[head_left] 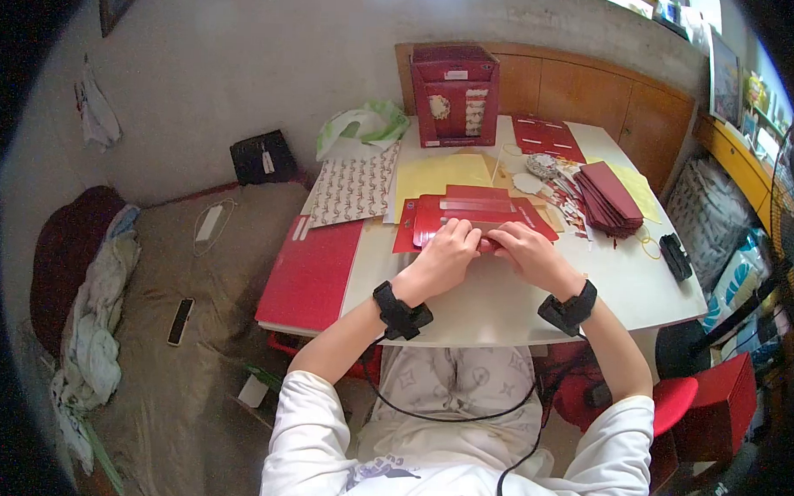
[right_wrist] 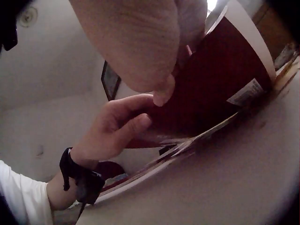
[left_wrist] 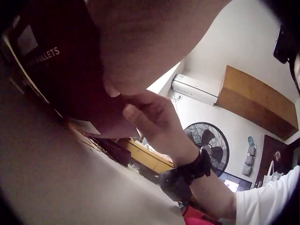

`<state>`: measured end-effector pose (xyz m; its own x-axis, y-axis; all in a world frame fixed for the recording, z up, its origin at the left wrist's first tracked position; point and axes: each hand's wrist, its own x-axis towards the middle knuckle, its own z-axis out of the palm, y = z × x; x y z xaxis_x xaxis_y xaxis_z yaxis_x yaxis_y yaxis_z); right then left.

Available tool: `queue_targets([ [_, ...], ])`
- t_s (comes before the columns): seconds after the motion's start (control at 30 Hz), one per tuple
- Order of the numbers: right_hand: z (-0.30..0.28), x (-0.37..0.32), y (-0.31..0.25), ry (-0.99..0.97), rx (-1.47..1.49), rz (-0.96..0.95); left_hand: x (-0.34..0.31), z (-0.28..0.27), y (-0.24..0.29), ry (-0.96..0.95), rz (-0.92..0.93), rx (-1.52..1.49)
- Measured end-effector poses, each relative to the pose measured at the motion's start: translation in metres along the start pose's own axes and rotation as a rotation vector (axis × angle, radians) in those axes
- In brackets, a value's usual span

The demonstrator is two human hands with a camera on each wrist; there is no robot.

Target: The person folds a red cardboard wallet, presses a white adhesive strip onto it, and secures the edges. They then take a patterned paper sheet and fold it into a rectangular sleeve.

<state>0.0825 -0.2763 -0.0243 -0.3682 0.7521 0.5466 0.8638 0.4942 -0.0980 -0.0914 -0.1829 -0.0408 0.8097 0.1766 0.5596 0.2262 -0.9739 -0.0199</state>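
A red printed cardboard sheet (right_wrist: 206,84) is held by both hands at its near edge, low over the white table (head_left: 465,307). My left hand (head_left: 445,254) grips the edge with thumb and fingers. Close beside it, my right hand (head_left: 537,255) pinches the same edge, fingertips nearly meeting the left ones. In the right wrist view the sheet curves and carries a white barcode label (right_wrist: 245,92). White lettering (left_wrist: 44,56) ending in "LLETS" shows on it in the left wrist view. More red card pieces (head_left: 477,198) lie under and behind the hands.
A red display box (head_left: 455,101) stands at the back. To the right lies a stack of dark red folded pieces (head_left: 607,198), with a black item (head_left: 676,257) near the edge. Red sheets (head_left: 313,271), a patterned sheet (head_left: 355,185) and yellow sheets (head_left: 426,173) cover the left side.
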Motion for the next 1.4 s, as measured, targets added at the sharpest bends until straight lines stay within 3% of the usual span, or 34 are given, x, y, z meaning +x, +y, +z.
queue_targets([
  [0.37,-0.004,-0.006,0.002,0.007,-0.041,0.012,-0.006,-0.012,-0.009,-0.046,0.013,-0.038],
  [0.47,-0.006,-0.008,0.003,-0.002,-0.053,-0.002,-0.008,-0.021,-0.010,-0.015,0.123,0.109],
  [0.53,-0.006,-0.008,0.004,0.003,-0.059,-0.005,-0.010,-0.020,-0.011,-0.043,0.042,0.093],
  [1.07,0.000,0.005,-0.006,-0.037,-0.032,0.024,-0.010,-0.017,-0.008,-0.031,-0.018,-0.020],
  [1.4,0.009,0.007,-0.005,0.078,-0.134,-0.057,-0.007,-0.020,-0.004,0.035,-0.076,-0.102],
])
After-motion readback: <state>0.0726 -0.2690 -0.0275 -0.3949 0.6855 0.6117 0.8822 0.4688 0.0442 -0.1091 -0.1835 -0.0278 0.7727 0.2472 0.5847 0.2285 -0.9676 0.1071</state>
